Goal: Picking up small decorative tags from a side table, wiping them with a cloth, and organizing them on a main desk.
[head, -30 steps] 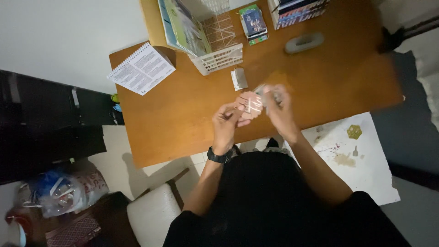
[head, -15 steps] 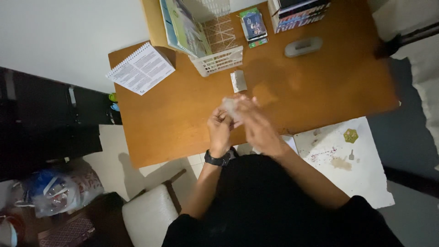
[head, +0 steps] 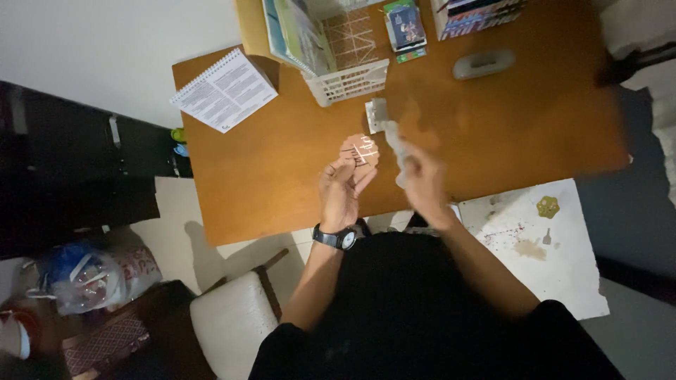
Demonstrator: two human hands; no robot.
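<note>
A small round pinkish piece (head: 360,150) with pale crossing lines sits at the frame's centre, pinched in the fingertips of the left hand (head: 343,188) above the wooden surface (head: 493,127). Just right of it, the right hand (head: 421,181) is closed around a pale, slim object (head: 391,138), too blurred to identify.

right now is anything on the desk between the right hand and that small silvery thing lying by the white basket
Nothing visible stands between them. The right hand, blurred, holds a pale slim object whose tip reaches almost to the small silvery object; only bare wooden desk lies around it.
</note>
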